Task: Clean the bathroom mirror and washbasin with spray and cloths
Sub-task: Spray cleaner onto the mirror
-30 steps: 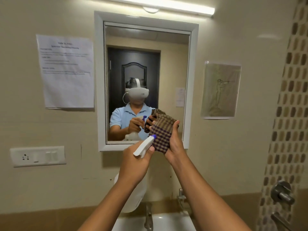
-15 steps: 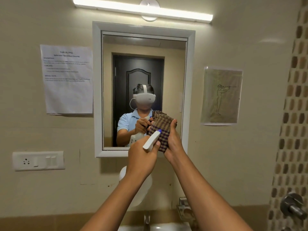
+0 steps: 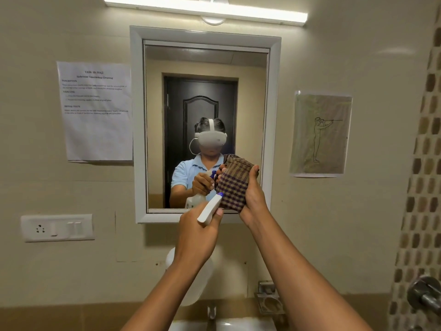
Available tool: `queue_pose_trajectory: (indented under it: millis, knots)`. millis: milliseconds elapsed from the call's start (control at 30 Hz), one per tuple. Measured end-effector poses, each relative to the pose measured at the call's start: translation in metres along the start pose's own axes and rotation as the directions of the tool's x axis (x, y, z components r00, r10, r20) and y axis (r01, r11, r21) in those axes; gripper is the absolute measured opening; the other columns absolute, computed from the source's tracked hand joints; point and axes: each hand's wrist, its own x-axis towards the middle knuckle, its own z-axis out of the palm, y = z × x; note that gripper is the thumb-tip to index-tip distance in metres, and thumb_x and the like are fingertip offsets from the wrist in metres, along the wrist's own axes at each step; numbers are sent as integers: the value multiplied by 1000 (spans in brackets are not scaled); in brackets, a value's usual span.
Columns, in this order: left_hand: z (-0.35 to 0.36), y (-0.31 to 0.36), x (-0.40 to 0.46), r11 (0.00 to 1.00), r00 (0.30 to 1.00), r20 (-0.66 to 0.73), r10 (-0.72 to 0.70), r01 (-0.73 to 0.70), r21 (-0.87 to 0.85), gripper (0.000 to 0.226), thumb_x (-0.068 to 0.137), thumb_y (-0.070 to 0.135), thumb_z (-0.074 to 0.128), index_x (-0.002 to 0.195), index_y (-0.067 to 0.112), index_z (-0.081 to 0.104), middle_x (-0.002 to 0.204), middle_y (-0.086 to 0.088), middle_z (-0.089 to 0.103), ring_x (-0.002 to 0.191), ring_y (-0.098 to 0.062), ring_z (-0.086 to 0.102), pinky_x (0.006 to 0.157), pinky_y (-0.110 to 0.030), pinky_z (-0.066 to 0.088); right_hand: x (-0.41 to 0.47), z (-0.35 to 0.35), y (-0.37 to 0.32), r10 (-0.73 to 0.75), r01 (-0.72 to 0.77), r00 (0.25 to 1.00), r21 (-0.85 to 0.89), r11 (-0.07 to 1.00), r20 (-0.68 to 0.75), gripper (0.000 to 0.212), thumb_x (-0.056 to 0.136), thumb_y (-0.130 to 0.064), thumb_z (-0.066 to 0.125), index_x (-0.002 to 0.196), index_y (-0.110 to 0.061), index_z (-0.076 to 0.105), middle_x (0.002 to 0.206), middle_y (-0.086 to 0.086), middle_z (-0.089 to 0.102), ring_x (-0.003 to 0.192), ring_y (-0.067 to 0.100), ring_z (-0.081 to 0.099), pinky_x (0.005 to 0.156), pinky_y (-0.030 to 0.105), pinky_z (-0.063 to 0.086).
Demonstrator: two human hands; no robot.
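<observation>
A white-framed mirror (image 3: 205,68) hangs on the beige wall ahead. My left hand (image 3: 196,235) grips a white spray bottle (image 3: 210,209) with a blue nozzle tip, its body hanging below my wrist. The nozzle points at a folded brown and purple checked cloth (image 3: 232,185). My right hand (image 3: 253,197) holds that cloth up in front of the mirror's lower right corner. The mirror reflects both hands, the bottle and the cloth. A sliver of the white washbasin (image 3: 229,325) shows at the bottom edge, under a metal tap (image 3: 211,311).
A paper notice (image 3: 96,111) is taped left of the mirror, a drawing (image 3: 321,133) to its right. A switch and socket plate (image 3: 57,227) sits low left. A metal soap holder (image 3: 269,299) and wall fittings (image 3: 427,295) lie low right, by mosaic tiles.
The view has tilted up, so the mirror and my hands sit lower in frame and less basin shows. Both hands keep their grips, the nozzle still against the cloth.
</observation>
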Motion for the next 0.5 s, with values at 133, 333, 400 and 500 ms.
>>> queue_pose_trajectory:
  millis: [133,333,400,500]
  knots:
    - [1,-4,-5,1000,1000,-11,-30,30,10,24,92,27,65,112,14,68,88,2,64,74,-6,58,60,-14,40,-2,-1,-2,1,-1,1000,33,999,-12,86,72,-82,47,125,-16,64,116,12,72,106,33,70,95,57,52]
    - [2,-3,-5,1000,1000,26,-11,10,13,16,92,27,66,104,16,68,85,2,64,79,-12,62,66,-25,51,-5,6,8,22,-23,998,-15,1000,-67,100,62,-91,55,131,-20,59,123,12,69,110,33,68,96,56,52]
    - [2,-4,-4,1000,1000,26,0,-1,26,20,93,29,64,106,15,68,84,5,63,76,-8,61,68,-26,53,-6,7,12,31,-33,996,-21,999,-82,102,58,-92,56,132,-22,58,124,10,69,110,32,68,94,56,53]
    - [1,-4,-4,999,999,29,16,-17,39,23,93,29,64,108,13,68,84,6,61,75,-8,59,67,-24,51,-12,8,16,37,-37,996,-5,999,-78,104,58,-90,59,135,-21,55,126,12,67,111,33,67,94,57,53]
